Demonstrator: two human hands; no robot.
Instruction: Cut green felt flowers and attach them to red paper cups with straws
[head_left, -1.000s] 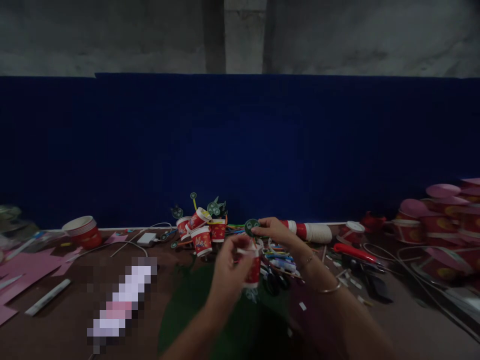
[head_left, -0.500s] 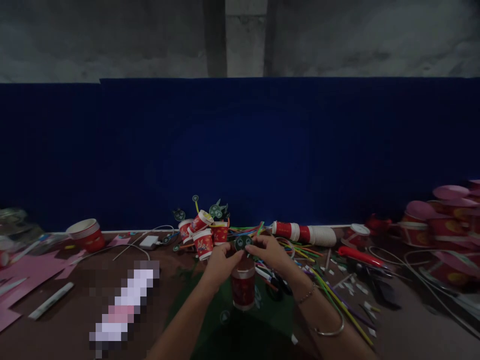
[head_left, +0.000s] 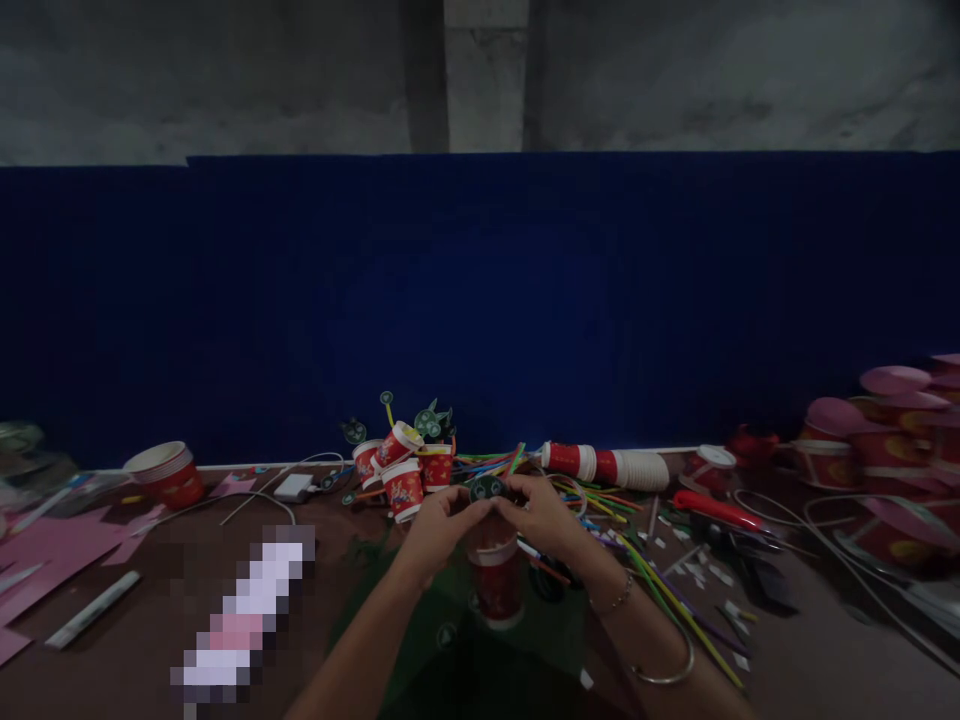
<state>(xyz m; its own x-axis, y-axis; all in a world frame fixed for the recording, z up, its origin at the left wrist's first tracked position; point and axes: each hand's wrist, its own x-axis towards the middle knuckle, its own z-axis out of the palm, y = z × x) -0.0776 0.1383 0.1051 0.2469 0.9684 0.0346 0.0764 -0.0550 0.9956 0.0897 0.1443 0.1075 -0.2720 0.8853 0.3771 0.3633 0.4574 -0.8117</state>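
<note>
A red paper cup stands upright on a dark green sheet in front of me. Just above its rim my left hand and my right hand meet, fingers pinched together on a small dark green round cut-out. Whether a stick hangs below the cut-out into the cup is too dark to tell. Behind the hands lies a heap of red cups with green cut-outs on sticks.
Coloured straws fan out to the right. A lying stack of cups, a red-handled cutter and stacked red bowls with pink lids sit right. Pink paper, a marker and a red bowl lie left. A blue board walls the back.
A second ago my left hand held the cup in the air while my right held the cut-out. Now the cup stands on the green sheet and both hands pinch the cut-out above it.
</note>
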